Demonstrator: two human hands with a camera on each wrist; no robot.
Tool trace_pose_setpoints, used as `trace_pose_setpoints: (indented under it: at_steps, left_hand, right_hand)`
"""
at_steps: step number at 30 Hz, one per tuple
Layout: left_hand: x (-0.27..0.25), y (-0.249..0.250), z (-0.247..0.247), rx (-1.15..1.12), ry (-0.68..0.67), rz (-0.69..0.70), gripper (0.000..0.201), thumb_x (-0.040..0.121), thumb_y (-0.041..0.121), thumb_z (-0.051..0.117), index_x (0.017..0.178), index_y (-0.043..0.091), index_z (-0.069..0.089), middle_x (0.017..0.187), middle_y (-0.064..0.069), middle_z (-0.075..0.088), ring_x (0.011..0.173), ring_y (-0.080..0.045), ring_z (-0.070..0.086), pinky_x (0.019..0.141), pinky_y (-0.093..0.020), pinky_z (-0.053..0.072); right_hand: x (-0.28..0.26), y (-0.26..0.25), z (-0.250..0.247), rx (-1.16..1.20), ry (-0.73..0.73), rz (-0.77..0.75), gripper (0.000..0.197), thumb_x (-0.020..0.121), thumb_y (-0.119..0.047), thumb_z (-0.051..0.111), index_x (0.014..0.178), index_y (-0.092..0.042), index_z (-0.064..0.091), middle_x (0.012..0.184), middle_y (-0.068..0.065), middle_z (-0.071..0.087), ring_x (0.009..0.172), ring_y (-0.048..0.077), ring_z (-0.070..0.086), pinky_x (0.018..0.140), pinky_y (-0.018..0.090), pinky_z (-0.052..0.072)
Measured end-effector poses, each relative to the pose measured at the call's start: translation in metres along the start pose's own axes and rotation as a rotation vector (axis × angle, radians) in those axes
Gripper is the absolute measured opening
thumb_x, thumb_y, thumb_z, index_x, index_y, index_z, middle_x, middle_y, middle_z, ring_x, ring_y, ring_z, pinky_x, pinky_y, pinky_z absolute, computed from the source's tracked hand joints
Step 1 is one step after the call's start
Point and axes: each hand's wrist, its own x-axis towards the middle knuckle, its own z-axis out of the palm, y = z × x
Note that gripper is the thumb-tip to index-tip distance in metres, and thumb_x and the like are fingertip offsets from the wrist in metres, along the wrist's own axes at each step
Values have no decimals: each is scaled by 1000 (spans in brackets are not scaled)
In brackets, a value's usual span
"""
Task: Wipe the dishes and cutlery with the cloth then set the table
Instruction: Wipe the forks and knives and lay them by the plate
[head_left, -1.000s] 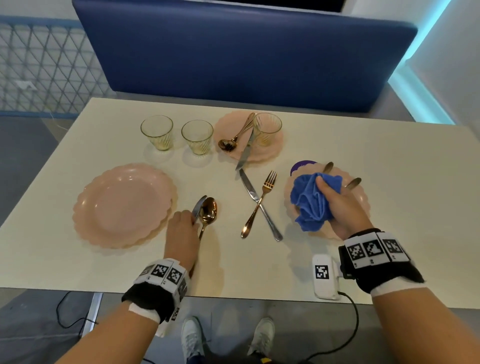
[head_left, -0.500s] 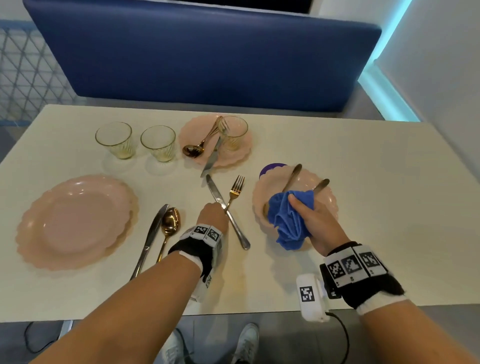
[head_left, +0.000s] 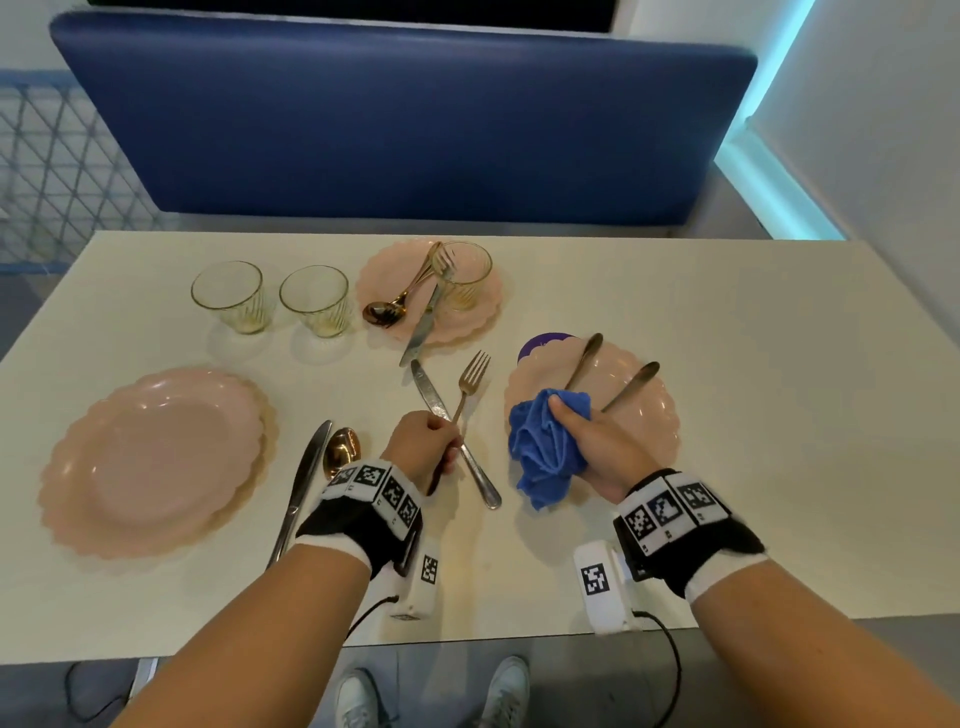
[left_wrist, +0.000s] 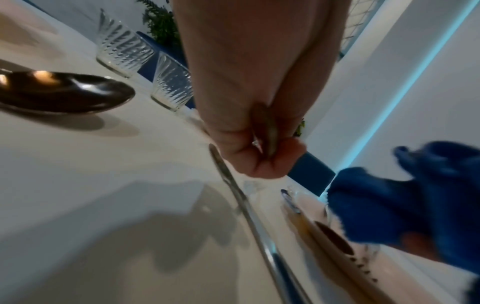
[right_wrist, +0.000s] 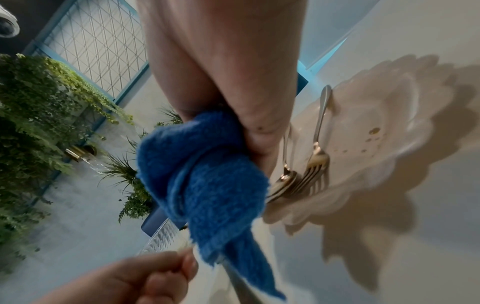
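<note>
My left hand grips the handle of a gold fork mid-table; its tines point away from me. The fork crosses a silver knife lying on the white table. In the left wrist view my fingers pinch the fork handle just above that knife. My right hand holds a bunched blue cloth over the near edge of a pink plate. On that plate lie a spoon and a fork.
A bare pink plate sits at the left, with a knife and a gold spoon beside it. Two glasses stand behind. A far plate carries a glass and cutlery. A blue bench backs the table.
My left hand left the knife and spoon by the left plate, moved right and took hold of the gold fork's handle. My right hand has kept the cloth over the right plate.
</note>
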Motion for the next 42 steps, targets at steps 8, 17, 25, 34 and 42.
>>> trace_pose_setpoints:
  at_steps: [8,17,25,34,42]
  left_hand:
    - [-50,21,14,-133,-140,116,11,94,1,48,84,5,47,62,-10,59,37,-8,42,37,-19,35]
    - [-78,13,-36,-43,31,215,13,93,2,49,81,7,48,63,-9,60,37,-8,40,38,-17,32]
    - [-92,18,-30,-66,-77,235,11,96,2,45,85,6,44,64,-9,57,31,-6,38,31,-13,27]
    - [-98,-1,-47,-22,-111,193,27,101,11,31,89,16,55,61,3,37,43,-7,28,40,-19,22]
    - [-104,-3,-60,-3,-158,218,25,100,11,33,89,13,55,58,3,38,42,-6,27,38,-18,22]
  right_hand:
    - [35,-3,44,-112,103,-98,38,76,-48,69,88,-12,63,84,12,68,80,32,67,83,48,53]
    - [31,-48,47,176,13,-64,48,94,-53,40,102,-11,62,105,16,68,94,29,65,91,45,51]
    - [22,-25,111,7,191,-252,28,97,-29,50,104,-4,60,80,9,65,67,20,60,56,28,51]
    - [31,-35,111,128,304,-311,16,96,-30,50,86,-19,56,89,10,64,81,26,63,73,42,55]
    - [27,-27,120,46,414,-315,21,94,-34,52,84,-16,56,82,4,60,81,25,60,74,38,52]
